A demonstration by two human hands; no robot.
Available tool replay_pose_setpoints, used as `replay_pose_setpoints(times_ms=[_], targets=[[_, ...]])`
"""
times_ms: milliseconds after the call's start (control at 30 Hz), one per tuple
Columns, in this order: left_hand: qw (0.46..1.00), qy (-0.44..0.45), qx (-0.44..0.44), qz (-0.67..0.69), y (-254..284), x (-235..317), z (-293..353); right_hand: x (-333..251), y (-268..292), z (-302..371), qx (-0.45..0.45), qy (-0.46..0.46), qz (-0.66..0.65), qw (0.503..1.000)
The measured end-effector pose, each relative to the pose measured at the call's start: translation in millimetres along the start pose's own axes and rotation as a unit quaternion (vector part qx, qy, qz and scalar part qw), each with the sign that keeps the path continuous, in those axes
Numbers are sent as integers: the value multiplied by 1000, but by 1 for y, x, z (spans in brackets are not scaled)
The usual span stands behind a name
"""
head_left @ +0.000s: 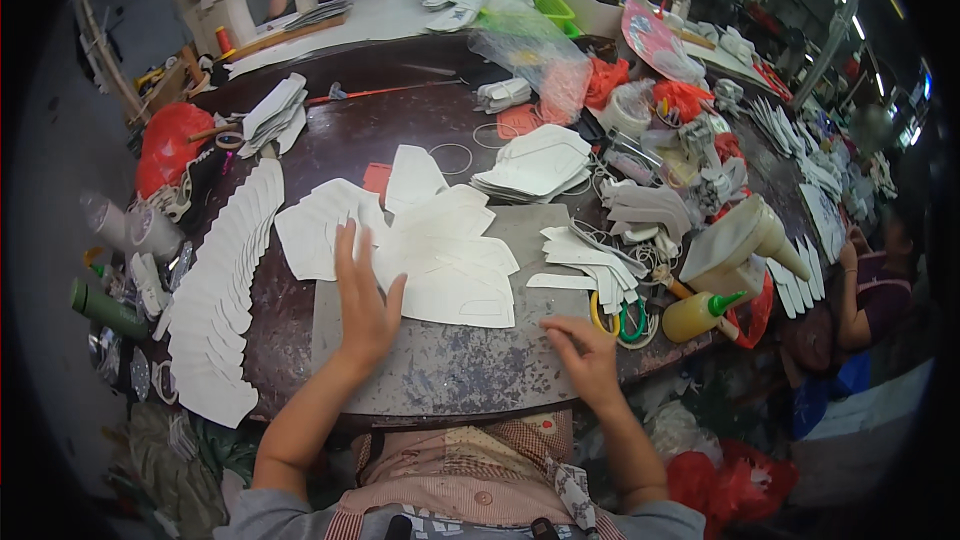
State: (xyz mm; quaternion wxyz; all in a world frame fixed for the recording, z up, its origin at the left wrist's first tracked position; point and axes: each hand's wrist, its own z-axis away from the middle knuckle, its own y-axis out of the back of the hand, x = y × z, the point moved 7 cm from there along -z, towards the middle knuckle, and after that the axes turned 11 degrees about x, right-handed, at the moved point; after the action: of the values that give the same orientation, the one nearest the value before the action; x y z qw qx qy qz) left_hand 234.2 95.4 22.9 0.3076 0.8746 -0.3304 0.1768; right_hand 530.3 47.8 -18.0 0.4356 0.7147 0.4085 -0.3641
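White cut pieces [450,265] lie fanned mid-frame, on the grey board [450,372] and past its upper edge. Left hand [364,312]: fingers spread, nothing grasped, at the fan's left side; can't tell from here if it touches. Right hand [582,358]: right of centre, half-curled, apart from the fan; can't tell if the fingertips pinch anything. Scissor handles [620,322], yellow and green, just above it. Curved row of overlapping white pieces [222,290], frame left.

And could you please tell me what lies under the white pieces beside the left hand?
A grey board runs under the near edge of the white pieces; whatever else they cover cannot be seen.
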Motion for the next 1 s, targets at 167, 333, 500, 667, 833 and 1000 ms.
replay_pose_setpoints(times_ms=[167, 333, 500, 667, 833, 1000], targets=[[926, -217, -307, -35, -23, 46, 12, -27, 0, -46, -1, 191, 158, 969], [949, -184, -255, 37, -46, 9, 18, 7, -22, -51, -9, 207, 274, 939], [968, 78, -235, 43, -51, -31, 9, -14, -23, -52, -10, 270, 280, 921], [975, -27, -219, 20, -57, -17, 7, -58, -33, -15, -67, 307, 185, 931], [985, -80, -147, 31, -51, -5, 10, -57, -102, 0, -193, 343, 168, 904], [958, 192, -145, 154, -58, -51, 14, -37, -110, 4, -95, 325, 177, 924]])
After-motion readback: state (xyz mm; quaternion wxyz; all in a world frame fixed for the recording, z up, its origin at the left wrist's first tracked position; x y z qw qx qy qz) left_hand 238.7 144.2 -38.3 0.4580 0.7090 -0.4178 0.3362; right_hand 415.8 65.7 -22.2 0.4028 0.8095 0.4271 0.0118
